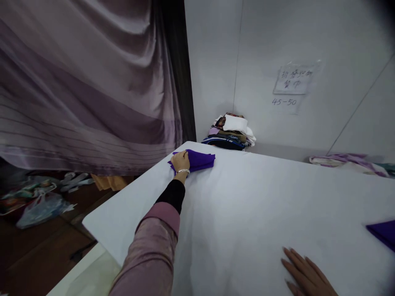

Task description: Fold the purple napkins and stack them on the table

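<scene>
My left hand (180, 161) reaches out to the far left corner of the table, its fingers curled down onto a small pile of folded purple napkins (200, 160). The fingertips are partly hidden, but the hand looks closed on the cloth. A bracelet circles that wrist below a black cuff and a pink sleeve. Near the front right, my right hand (305, 273) rests on the white table (247, 213), fingers stretched out and holding nothing. Farther right, another folded purple napkin (384, 233) is cut off by the picture's edge.
A stack of folded clothes (233, 132) stands beyond the table's far edge, against the wall. A striped cloth (345, 161) lies behind at the right. A mauve curtain (92, 82) hangs at the left, over a floor with plastic bags (45, 209). Handwritten paper signs (293, 80) are on the wall.
</scene>
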A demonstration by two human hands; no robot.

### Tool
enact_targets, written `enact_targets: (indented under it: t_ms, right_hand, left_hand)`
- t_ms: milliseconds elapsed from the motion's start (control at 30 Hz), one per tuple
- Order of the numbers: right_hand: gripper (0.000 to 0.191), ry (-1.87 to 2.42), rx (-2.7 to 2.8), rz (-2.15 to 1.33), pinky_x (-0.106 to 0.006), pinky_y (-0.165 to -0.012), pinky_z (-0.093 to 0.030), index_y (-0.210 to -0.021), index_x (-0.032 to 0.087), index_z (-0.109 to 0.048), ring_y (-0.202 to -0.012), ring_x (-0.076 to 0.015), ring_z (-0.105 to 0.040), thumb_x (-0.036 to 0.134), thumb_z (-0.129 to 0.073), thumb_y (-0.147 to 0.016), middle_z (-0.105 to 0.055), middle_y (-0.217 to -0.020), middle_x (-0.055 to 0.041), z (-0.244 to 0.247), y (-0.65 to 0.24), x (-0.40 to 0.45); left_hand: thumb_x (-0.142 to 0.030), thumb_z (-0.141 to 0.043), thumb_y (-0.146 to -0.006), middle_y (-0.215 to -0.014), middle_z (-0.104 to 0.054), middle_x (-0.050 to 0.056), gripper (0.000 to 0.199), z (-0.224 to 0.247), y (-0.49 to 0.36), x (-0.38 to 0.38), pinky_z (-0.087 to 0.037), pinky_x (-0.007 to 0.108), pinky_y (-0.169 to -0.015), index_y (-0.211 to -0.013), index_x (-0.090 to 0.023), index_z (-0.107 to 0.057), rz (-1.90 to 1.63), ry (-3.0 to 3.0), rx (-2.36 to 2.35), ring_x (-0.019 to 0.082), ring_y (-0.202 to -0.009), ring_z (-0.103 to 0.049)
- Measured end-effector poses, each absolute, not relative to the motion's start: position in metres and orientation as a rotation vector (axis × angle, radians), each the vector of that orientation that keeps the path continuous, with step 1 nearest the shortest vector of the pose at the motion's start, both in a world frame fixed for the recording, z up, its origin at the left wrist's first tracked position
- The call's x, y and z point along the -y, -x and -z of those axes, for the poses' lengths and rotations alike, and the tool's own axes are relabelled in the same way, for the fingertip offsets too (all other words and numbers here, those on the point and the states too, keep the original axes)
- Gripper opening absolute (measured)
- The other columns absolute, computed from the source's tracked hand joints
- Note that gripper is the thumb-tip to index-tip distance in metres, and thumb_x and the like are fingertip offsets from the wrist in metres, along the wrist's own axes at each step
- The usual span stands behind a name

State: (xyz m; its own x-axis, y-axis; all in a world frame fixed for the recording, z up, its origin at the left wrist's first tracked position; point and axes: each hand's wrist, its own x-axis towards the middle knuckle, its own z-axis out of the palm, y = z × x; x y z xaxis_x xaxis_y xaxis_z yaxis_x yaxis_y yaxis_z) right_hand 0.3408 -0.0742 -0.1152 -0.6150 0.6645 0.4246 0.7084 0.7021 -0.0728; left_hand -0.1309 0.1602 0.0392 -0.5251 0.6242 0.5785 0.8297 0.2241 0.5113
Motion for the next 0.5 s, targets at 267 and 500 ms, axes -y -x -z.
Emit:
enact_targets:
  t_ms: [267,500]
  right_hand:
    - [0.045,1.292,2.459,-0.207,-0.052,-0.105,-0.03,-0.13,0.031,-0.048,-0.128,-0.0281,-0.037,0.041,-0.049,-0.086,-0.039,-0.141,-0.0039,0.11,-0.337,0.083]
    - [0.05,1.382,1.82,-0.893,-0.048,-0.104,-0.032,-0.126,0.023,-0.053,-0.121,-0.0277,-0.046,0.047,-0.052,-0.082,-0.053,-0.129,-0.0081,0.081,-0.333,0.084]
  left_hand:
    - [-0.021,-0.045,-0.086,-0.11,-0.066,0.008,0.021,-0.067,0.003,-0.123,-0.043,0.03,-0.09,-0.097,-0.016,-0.063,1.542,1.98,1.512,0.017,-0.102,-0.06]
    - [-0.021,-0.037,-0.089,-0.12,-0.061,0.0,0.026,0.005,-0.126,0.016,-0.048,0.024,-0.081,-0.103,-0.022,-0.058,0.966,2.963,0.948,0.011,-0.103,-0.059]
